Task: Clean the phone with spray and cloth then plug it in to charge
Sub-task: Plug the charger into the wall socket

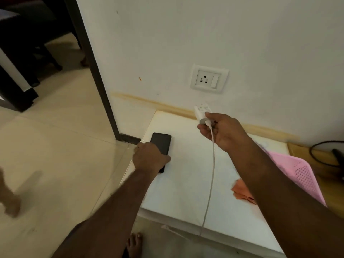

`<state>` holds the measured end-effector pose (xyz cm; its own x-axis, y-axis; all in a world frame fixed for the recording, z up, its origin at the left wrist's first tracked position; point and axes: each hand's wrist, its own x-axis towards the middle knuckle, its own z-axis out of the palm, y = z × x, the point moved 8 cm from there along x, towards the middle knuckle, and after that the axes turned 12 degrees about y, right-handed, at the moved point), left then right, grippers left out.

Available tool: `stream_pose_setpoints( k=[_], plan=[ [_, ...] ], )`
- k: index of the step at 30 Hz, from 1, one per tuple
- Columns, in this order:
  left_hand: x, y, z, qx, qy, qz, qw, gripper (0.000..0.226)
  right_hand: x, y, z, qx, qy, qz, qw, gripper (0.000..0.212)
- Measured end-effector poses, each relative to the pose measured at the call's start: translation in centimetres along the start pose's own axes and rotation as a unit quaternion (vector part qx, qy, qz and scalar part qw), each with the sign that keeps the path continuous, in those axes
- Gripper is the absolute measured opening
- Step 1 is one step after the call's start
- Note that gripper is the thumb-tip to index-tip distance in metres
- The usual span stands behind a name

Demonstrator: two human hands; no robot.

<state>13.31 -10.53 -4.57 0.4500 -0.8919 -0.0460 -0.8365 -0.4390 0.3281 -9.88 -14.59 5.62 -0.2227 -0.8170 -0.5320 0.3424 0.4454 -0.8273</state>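
A black phone (161, 144) lies flat near the left edge of a low white table (186, 183). My left hand (149, 158) rests over the phone's near end, fingers curled on it. My right hand (223, 131) is raised above the table and grips a white charger adapter (201, 110). Its white cable (211, 174) hangs down over the table's front edge. A white wall socket (208, 79) with a switch sits on the wall just above the adapter. An orange cloth (242, 192) lies on the table, partly hidden by my right forearm.
A pink perforated basket (297, 174) stands at the table's right side. Black cables (325, 153) lie on a wooden surface at the far right. A dark door frame (96, 71) rises to the left, with tiled floor (55, 146) beyond. My bare foot (135, 246) is below the table edge.
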Motion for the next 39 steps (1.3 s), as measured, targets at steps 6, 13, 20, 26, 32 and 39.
stream_pose_setpoints(
  k=[6,13,20,26,32,39],
  plan=[
    [-2.6,3.7,0.7,-0.019,-0.008,0.054,0.998,0.078,1.0,0.1,0.6,0.009,0.018,0.005,1.000,0.032],
    [-2.7,4.2,1.6,0.007,-0.014,0.076,0.997,0.073,2.0,0.6,1.2,0.016,0.020,0.010,1.000,0.038],
    [-2.8,4.2,2.5,0.050,-0.004,0.085,0.995,0.075,2.9,0.1,2.1,0.045,0.035,0.011,0.998,0.032],
    [-2.0,4.9,0.5,0.043,0.031,0.106,0.993,0.096,4.1,-2.3,3.3,0.050,0.039,-0.018,0.998,0.029],
    [-1.3,5.2,-1.9,-0.015,0.066,0.132,0.989,0.076,5.4,-3.8,4.0,0.044,0.058,-0.039,0.997,0.031],
    [-1.3,5.7,-2.8,-0.064,0.077,0.144,0.985,0.070,6.5,-4.2,4.4,0.037,0.069,-0.048,0.996,0.030]
  ],
)
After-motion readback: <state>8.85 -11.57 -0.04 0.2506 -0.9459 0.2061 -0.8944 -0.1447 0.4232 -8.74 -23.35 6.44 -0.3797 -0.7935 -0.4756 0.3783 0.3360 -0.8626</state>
